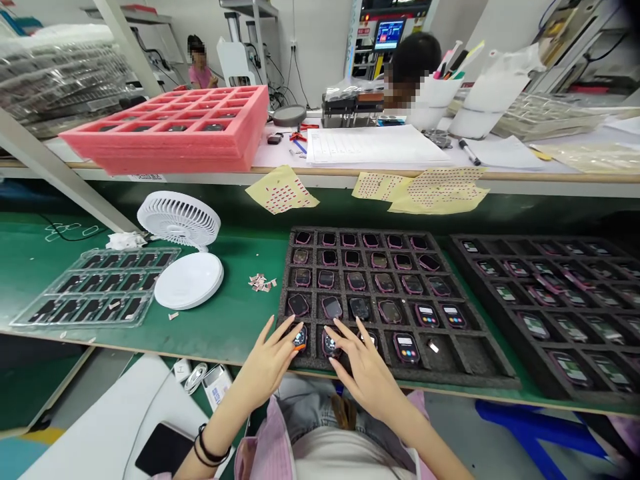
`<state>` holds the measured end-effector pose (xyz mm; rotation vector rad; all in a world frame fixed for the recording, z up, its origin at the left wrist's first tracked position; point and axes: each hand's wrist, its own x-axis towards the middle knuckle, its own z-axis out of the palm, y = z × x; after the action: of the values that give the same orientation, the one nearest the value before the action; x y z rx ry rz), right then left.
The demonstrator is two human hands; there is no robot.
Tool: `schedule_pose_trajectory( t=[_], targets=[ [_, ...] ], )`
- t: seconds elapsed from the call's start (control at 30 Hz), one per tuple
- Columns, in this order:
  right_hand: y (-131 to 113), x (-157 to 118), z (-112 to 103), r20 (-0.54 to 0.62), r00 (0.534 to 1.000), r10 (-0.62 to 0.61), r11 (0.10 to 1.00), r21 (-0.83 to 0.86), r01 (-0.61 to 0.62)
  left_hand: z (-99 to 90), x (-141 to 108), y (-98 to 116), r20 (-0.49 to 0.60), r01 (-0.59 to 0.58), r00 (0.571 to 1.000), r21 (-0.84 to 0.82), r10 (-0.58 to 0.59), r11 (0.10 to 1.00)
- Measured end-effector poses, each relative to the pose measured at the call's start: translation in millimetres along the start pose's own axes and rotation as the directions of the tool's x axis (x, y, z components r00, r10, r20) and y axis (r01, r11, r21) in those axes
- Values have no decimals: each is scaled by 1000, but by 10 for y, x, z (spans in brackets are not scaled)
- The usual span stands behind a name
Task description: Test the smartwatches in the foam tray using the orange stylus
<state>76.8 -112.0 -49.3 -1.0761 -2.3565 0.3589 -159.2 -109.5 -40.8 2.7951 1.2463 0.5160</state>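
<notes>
My left hand (270,367) reaches over the front left corner of a dark foam tray (465,343), fingers spread. Its fingertips touch a smartwatch (300,338) with a lit dial and an orange strip by its lower edge. Beside it, my right hand (367,373) has its fingers apart over a second smartwatch (329,343), also lit, in the neighbouring compartment; the thumb is at its lower edge. A third lit watch (370,339) is partly hidden behind the right fingers. Farther right lies a watch (405,347) showing coloured icons. Most watches behind have dark screens.
Another foam tray (505,313) of watches stands at right. Left are a white fan (187,283), small loose pieces (261,283) and a clear plastic tray (95,287) of dark parts. A shelf above holds pink foam (170,157) and papers (373,145). Two people are beyond.
</notes>
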Motion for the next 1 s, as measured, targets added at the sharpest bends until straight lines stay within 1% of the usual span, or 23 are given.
schedule_pose_trajectory(
  t=[0.1, 0.13, 0.17, 0.2, 0.23, 0.27, 0.3, 0.33, 0.37, 0.4, 0.43, 0.47, 0.5, 0.53, 0.57, 0.6, 0.63, 0.67, 0.73, 0.83, 0.9, 0.97, 1.0],
  targets=[
    [-18, -79, -28, 8, 999, -32, 999, 3, 32, -10, -38, 16, -17, -23, 1000, -23, 23, 999],
    [-23, -114, -48, -3, 998, -55, 998, 6, 55, -27, -64, 22, -30, -41, 999, -38, 40, 998],
    [-19, -149, -74, -37, 996, -79, 997, 7, 79, -46, -97, 27, -47, -57, 997, -55, 54, 997],
    [0, -183, -109, -99, 991, -93, 996, 2, 94, -67, -131, 32, -68, -65, 996, -70, 61, 995],
    [39, -213, -152, -187, 978, -91, 996, -16, 90, -86, -163, 35, -90, -61, 994, -81, 54, 995],
    [102, -239, -204, -293, 954, -68, 997, -49, 56, -102, -189, 36, -110, -45, 993, -86, 35, 995],
    [188, -259, -264, -393, 920, -18, 995, -96, -22, -113, -205, 34, -128, -22, 992, -84, 11, 996],
    [298, -275, -328, -479, 877, 43, 978, -158, -134, -119, -208, 32, -142, 6, 990, -78, -17, 997],
    [425, -289, -394, -514, 850, 116, 934, -235, -270, -119, -201, 28, -151, 29, 988, -70, -40, 997],
    [562, -302, -457, -518, 834, 190, 865, -314, -392, -115, -183, 24, -156, 44, 986, -61, -53, 997],
    [701, -314, -512, -506, 821, 263, 780, -389, -490, -108, -158, 20, -161, 50, 985, -55, -59, 997],
    [834, -327, -557, -498, 798, 340, 675, -462, -576, -100, -131, 16, -171, 50, 984, -52, -58, 997],
    [953, -339, -591, -479, 776, 411, 578, -521, -628, -94, -103, 12, -183, 48, 982, -52, -57, 997],
    [1054, -347, -612, -454, 757, 471, 506, -564, -653, -90, -79, 7, -199, 52, 978, -57, -63, 997],
    [1134, -350, -622, -427, 744, 514, 462, -592, -660, -90, -59, 2, -221, 62, 972, -63, -75, 996],
    [1192, -347, -623, -403, 735, 545, 441, -608, -660, -94, -44, -4, -245, 79, 965, -71, -94, 994],
    [1233, -338, -616, -381, 733, 563, 440, -612, -657, -101, -32, -8, -270, 99, 956, -81, -118, 992],
    [1259, -326, -604, -365, 734, 572, 454, -604, -655, -110, -24, -9, -292, 120, 946, -94, -143, 988],
    [1286, -300, -571, -346, 743, 573, 514, -554, -654, -132, -8, -2, -321, 163, 926, -132, -198, 978],
    [1305, -297, -523, -340, 739, 581, 629, -388, -673, -169, 35, 41, -329, 216, 897, -259, -296, 942],
    [1303, -313, -513, -346, 707, 617, 678, -222, -701, -193, 98, 82, -306, 263, 866, -394, -395, 881],
    [1253, -310, -534, -361, 642, 676, 692, 13, -722, -208, 208, 131, -234, 320, 833, -535, -501, 782],
    [1198, -291, -557, -370, 601, 709, 686, 163, -709, -209, 283, 160, -172, 345, 829, -593, -533, 728]
  ],
)
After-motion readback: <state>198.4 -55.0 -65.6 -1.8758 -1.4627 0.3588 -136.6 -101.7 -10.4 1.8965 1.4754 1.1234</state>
